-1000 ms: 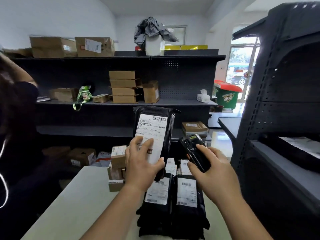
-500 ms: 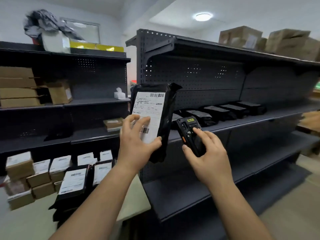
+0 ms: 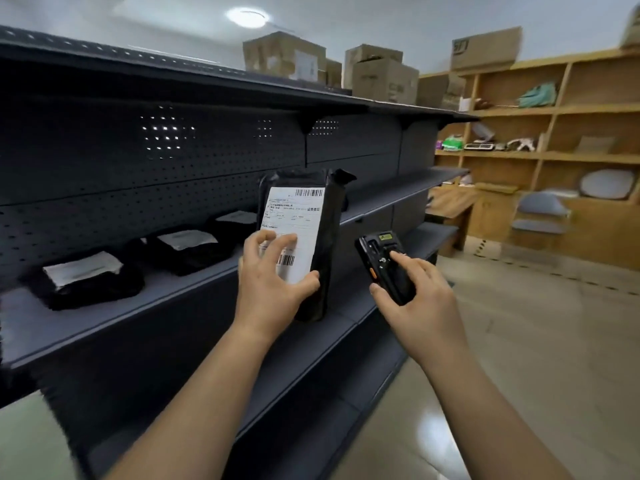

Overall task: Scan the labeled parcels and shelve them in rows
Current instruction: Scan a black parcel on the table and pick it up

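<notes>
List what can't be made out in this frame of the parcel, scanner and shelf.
Head view, held parcel: label print too small; left hand covers its lower corner.
Head view, scanner: right hand hides its lower half; no readout legible.
Head view, shelved parcels: labels blurred; the held parcel hides where the row ends.
Head view, shelf: left end cut off by the frame edge.

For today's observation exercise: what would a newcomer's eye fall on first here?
A black parcel with a white label, held upright by the left hand at centre. Just right of it, the right hand grips a scanner. Behind on the left, more parcels lie in a row on a dark shelf.
</notes>
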The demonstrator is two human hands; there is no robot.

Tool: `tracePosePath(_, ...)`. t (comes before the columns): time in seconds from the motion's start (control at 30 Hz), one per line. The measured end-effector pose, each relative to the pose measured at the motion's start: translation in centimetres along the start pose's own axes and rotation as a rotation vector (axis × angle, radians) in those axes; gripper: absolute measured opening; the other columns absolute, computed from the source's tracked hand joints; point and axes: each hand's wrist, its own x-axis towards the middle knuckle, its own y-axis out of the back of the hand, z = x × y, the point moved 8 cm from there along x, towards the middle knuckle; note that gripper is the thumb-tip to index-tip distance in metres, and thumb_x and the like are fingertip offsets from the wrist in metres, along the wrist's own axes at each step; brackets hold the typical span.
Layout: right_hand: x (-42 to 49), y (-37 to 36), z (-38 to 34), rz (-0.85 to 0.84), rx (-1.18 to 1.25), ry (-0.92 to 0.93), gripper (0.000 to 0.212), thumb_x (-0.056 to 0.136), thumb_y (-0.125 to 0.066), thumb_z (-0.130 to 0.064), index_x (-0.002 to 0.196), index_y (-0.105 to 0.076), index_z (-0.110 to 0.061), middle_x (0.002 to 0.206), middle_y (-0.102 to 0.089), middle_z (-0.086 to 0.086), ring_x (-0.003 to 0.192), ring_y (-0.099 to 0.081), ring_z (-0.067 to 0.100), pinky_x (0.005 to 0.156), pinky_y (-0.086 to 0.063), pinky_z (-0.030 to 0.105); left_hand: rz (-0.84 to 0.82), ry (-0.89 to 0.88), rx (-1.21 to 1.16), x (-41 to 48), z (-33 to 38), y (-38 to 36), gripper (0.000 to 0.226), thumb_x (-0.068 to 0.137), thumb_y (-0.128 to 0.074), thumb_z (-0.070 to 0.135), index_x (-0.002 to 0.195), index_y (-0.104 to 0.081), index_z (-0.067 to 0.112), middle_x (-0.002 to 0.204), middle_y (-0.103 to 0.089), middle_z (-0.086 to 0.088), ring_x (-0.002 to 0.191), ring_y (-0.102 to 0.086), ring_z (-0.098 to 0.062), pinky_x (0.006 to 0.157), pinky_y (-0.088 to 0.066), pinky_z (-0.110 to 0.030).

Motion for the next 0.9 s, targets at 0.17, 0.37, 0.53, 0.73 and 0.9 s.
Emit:
tracePosePath(0.17,5.9,-1.4,8.1,0.009,-0.015,-0.060,0.057,0.078,-0.072,-0.046,0.132,-0.060,-0.033,0.126,-0.057,-0.003,0.115,-0.056,0.019,0.097,-0.049,0.038,-0.049,-0.012,-0.073,4.6,-1.7,-10.6,0.052,0.063,-0.077,0.043,0.112,-0.057,0.043,0.127,-0.035,0.015,0.126,-0.041,-0.017,0.104,-0.035,-0.026)
tracePosePath(0.37,14.4,-3.1,15.7,0.028,-0.102,-0.120,0.055,0.080,-0.075,-0.041,0.132,-0.059,-0.033,0.127,-0.057,-0.006,0.115,-0.053,0.012,0.089,-0.038,0.020,-0.085,-0.003,-0.181,11.9,-4.7,-21.8,0.052,0.061,-0.073,0.046,0.111,-0.059,0.042,0.125,-0.036,0.017,0.124,-0.043,-0.018,0.102,-0.033,-0.022)
tracePosePath(0.53,21.8,-3.2,21.9,0.070,-0.150,-0.151,0.056,0.080,-0.074,-0.041,0.133,-0.057,-0.034,0.123,-0.056,-0.009,0.099,-0.043,-0.006,0.081,-0.034,0.009,-0.114,-0.010,-0.216,18.9,-5.2,-31.4,0.062,0.058,-0.069,0.054,0.115,-0.064,0.032,0.124,-0.037,0.014,0.121,-0.045,-0.018,0.105,-0.037,-0.028)
tracePosePath(0.73,29.2,-4.0,31.5,0.089,-0.148,-0.188,0.056,0.080,-0.073,-0.042,0.133,-0.057,-0.034,0.124,-0.057,-0.008,0.111,-0.053,0.008,0.089,-0.038,0.018,-0.142,-0.026,-0.191,23.6,-6.2,-42.9,0.065,0.057,-0.064,0.057,0.116,-0.064,0.030,0.125,-0.039,0.011,0.120,-0.046,-0.021,0.106,-0.039,-0.033)
tracePosePath(0.9,37.6,-6.4,38.1,0.041,-0.084,-0.116,0.058,0.080,-0.070,-0.047,0.134,-0.056,-0.033,0.125,-0.056,-0.009,0.114,-0.053,0.011,0.095,-0.046,0.029,-0.072,0.002,-0.104,29.0,-6.9,-49.2,0.059,0.060,-0.068,0.051,0.116,-0.064,0.032,0.122,-0.037,0.016,0.120,-0.046,-0.018,0.103,-0.036,-0.027)
